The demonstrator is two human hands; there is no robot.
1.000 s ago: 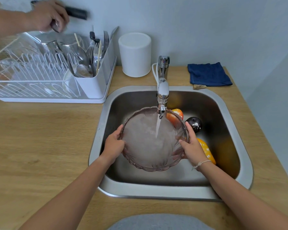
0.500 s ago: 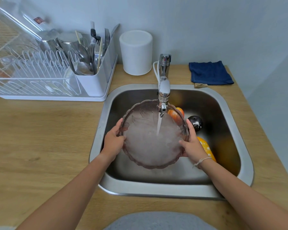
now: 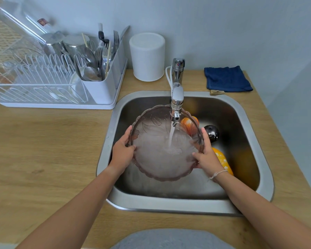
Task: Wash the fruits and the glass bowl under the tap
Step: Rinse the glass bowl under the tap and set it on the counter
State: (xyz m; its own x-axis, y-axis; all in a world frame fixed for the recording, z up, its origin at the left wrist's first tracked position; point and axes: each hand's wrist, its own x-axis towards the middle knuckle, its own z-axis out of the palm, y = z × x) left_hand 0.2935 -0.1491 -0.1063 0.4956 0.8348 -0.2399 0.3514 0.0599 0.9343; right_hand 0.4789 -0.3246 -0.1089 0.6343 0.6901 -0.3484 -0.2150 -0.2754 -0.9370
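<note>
A scalloped glass bowl [image 3: 156,159] is tilted toward me under the running tap [image 3: 177,97], water foaming inside it. My left hand [image 3: 122,153] grips its left rim and my right hand [image 3: 207,157] grips its right rim. Behind the bowl in the steel sink [image 3: 255,141] lie an orange-red fruit [image 3: 188,124], a dark round fruit [image 3: 212,133] with white specks, and a yellow-orange fruit [image 3: 223,160] partly hidden by my right wrist.
A white dish rack [image 3: 52,94] with cutlery and steel cups stands on the wooden counter at left. A white canister [image 3: 147,56] sits behind the sink, and a folded blue cloth [image 3: 227,79] lies at the back right.
Another person's hand over the dish rack has left the view. The bowl has tipped more toward me under the stream, both my hands staying on its rim.
</note>
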